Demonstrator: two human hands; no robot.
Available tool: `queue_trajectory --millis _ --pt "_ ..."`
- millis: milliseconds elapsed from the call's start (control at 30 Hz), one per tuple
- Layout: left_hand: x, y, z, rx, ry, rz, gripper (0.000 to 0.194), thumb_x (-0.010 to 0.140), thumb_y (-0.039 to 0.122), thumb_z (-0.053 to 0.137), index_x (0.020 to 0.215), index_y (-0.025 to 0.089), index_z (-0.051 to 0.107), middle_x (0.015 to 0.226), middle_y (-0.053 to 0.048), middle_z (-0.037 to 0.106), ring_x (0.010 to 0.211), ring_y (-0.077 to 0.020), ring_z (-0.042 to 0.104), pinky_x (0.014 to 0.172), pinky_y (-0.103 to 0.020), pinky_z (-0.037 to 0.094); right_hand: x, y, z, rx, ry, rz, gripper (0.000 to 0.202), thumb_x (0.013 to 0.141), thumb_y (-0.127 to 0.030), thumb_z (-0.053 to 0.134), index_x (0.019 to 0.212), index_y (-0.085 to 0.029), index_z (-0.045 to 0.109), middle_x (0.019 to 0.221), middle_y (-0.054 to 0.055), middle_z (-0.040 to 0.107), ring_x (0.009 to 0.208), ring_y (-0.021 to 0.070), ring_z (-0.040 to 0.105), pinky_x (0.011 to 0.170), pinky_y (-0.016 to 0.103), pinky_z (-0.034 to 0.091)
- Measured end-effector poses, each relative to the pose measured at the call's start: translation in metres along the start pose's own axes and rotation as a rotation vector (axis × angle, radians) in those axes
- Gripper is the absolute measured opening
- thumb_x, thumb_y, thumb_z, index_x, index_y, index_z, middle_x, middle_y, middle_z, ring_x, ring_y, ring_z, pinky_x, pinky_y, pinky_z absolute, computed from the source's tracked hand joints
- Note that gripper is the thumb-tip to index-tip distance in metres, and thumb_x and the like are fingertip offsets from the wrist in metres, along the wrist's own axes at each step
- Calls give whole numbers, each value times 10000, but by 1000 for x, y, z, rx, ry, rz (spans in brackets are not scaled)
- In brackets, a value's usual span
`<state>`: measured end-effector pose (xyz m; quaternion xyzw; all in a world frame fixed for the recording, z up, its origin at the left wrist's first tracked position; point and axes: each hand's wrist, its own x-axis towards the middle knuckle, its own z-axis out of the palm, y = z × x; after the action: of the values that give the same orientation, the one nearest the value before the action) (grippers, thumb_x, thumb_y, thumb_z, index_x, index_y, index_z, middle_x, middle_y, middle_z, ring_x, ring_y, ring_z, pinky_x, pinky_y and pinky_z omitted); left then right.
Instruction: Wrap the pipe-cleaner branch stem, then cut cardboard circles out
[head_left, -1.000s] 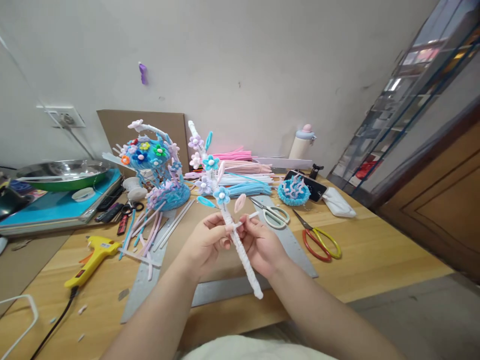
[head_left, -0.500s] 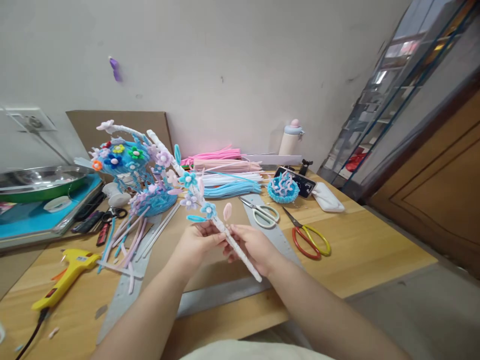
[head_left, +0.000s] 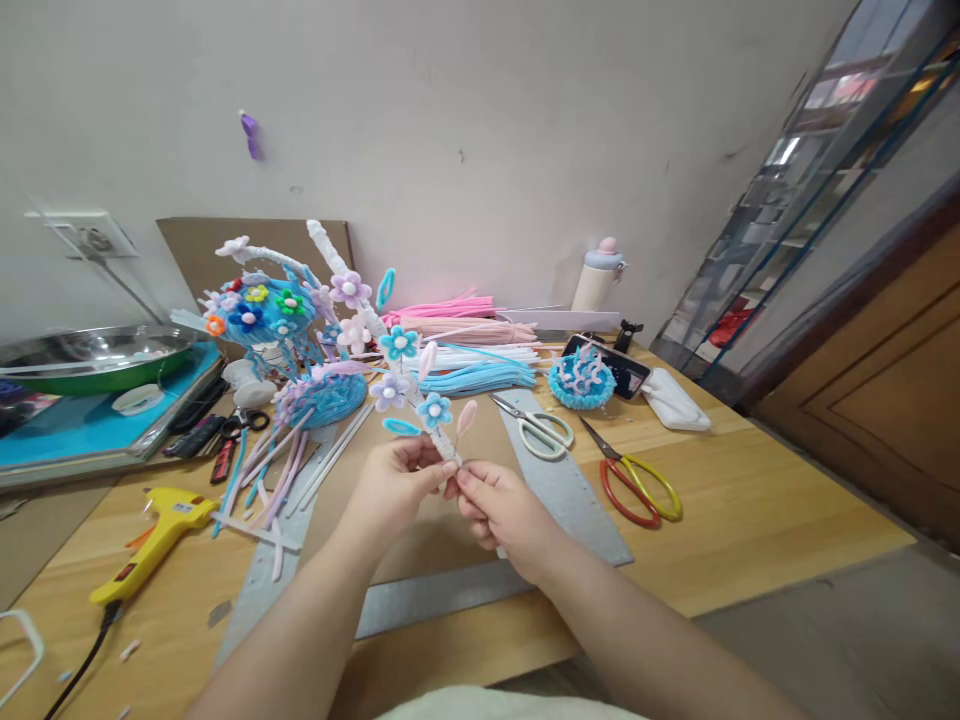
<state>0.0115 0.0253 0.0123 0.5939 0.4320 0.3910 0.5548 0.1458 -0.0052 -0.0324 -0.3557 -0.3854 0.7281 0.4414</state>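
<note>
Stem [head_left: 373,320] and pink leaf [head_left: 466,416] look to be at the joining step, just below the lowest blue flower [head_left: 434,409]. I pinch the stem there between left thumb and fingers [head_left: 397,490]. My right hand [head_left: 502,505] is closed tight beside it; what it grips I can't tell. Next probably calls for a firm left pinch and a snug turn. The stem tilts, raised above the board [head_left: 337,490].

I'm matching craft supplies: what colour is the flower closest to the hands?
That flower is light blue with a white centre; head view shows it best.
</note>
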Motion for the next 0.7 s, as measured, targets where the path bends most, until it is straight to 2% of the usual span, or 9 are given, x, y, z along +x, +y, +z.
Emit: queue_trajectory --millis 100,233,333,400,467,600,700 --pt "-3 -1 -3 129 9 68 147 714 234 621 590 155 621 549 6 575 559 -115 502 559 -223 380 -1 2 5 49 52 -58 309 790 -479 562 738 -181 498 472 -122 250 363 19 117 330 135 99" --pt "-7 -6 -10 297 6 128 131 765 235 565 704 171 662 686 -23 649 667 -154 560 621 -243 397 -2 3 9 151 18 -62 279 795 -455 571 755 -188 498 475 -122 236 370 23 119 335 136 100" --pt "-13 -7 -15 569 41 288 162 799 220 525 694 180 641 700 -29 636 701 -163 552 655 -259 380 -4 1 11 212 -19 -36 282 799 -443 576 737 -186 479 472 -123 215 373 22 97 339 136 84" --pt "-17 -4 -17 753 8 409 196 828 213 485 694 185 625 678 -26 608 699 -164 524 662 -270 359 -5 1 11 231 -24 -12 296 794 -446 583 720 -187 462 471 -124 212 375 21 90 341 136 76" --pt "-19 -1 -20 836 -24 451 212 836 203 464 673 185 599 659 -19 586 691 -163 505 665 -276 343 -5 2 12 231 -5 6 309 782 -454 595 714 -188 455 467 -126 220 374 19 87 343 135 71" --pt "-21 2 -24 637 -14 264 170 814 203 463 665 187 545 648 7 555 649 -145 490 612 -251 342 -5 5 17 205 62 -5 325 754 -472 613 711 -185 468 461 -127 240 370 17 98 344 137 72" --pt "-23 2 -20 477 -23 139 175 813 256 466 674 185 546 626 16 533 620 -140 473 578 -244 339 -2 9 22 143 130 -29 331 742 -494 605 707 -187 485 464 -120 270 362 20 122 338 146 80"
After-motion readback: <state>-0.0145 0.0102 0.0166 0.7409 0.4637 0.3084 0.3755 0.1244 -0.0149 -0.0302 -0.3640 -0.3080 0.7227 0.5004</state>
